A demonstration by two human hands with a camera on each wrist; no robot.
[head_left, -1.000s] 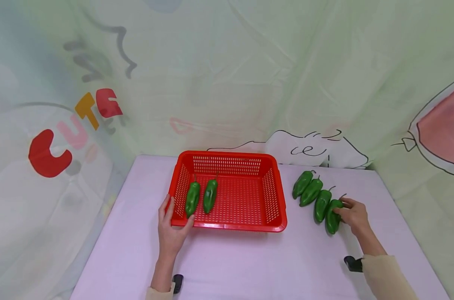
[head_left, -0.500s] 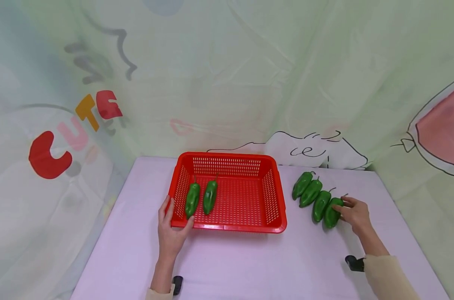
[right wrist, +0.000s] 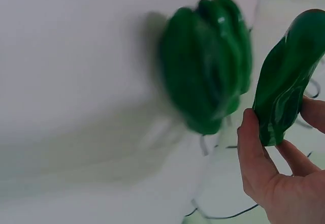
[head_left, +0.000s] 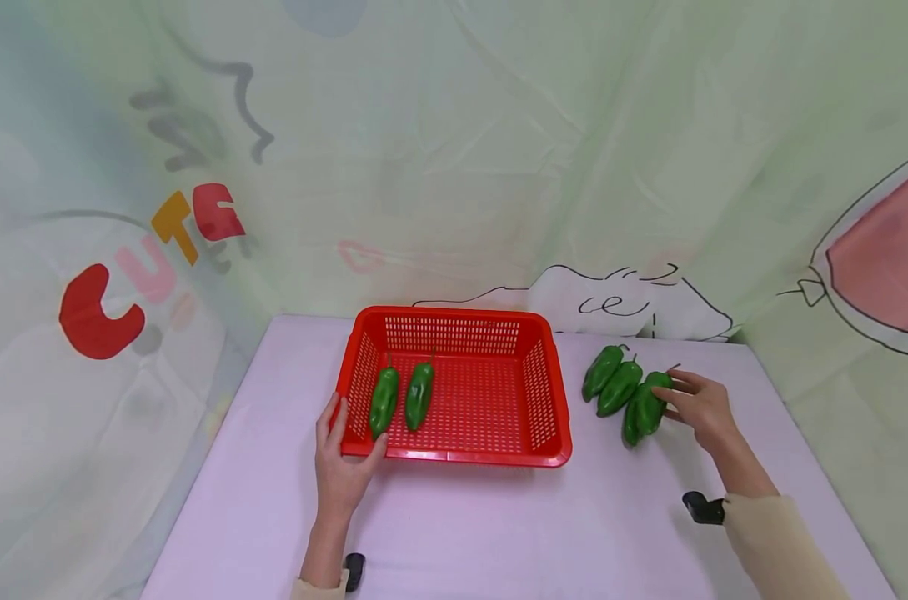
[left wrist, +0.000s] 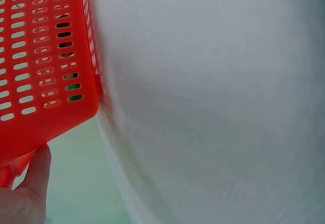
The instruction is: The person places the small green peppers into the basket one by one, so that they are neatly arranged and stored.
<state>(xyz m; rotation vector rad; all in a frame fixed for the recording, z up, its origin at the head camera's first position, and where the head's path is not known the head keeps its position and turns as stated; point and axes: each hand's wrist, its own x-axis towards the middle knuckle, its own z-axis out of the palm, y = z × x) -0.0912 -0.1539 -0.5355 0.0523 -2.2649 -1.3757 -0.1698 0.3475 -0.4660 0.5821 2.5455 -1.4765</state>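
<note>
My right hand (head_left: 707,410) pinches a green pepper (head_left: 653,403) between thumb and fingers near its stem end. In the right wrist view that pepper (right wrist: 290,76) is off the table, apart from the bunch of peppers (right wrist: 208,64) lying there. The head view has it overlapping another pepper (head_left: 630,425), with two more peppers (head_left: 611,385) beside it. My left hand (head_left: 343,460) holds the near left corner of a red plastic basket (head_left: 454,457), the thumb at its rim in the left wrist view. Two green peppers (head_left: 419,396) lie side by side in the basket's left part.
A pale cloth covers the table (head_left: 499,533). Behind and at both sides hang printed cloth curtains (head_left: 454,167) with letters and drawings. The basket's slotted walls (head_left: 539,392) stand up between its floor and the loose peppers.
The right hand has lifted the rightmost pepper and moved it up and left, over its neighbour. The left hand and the basket stay put.
</note>
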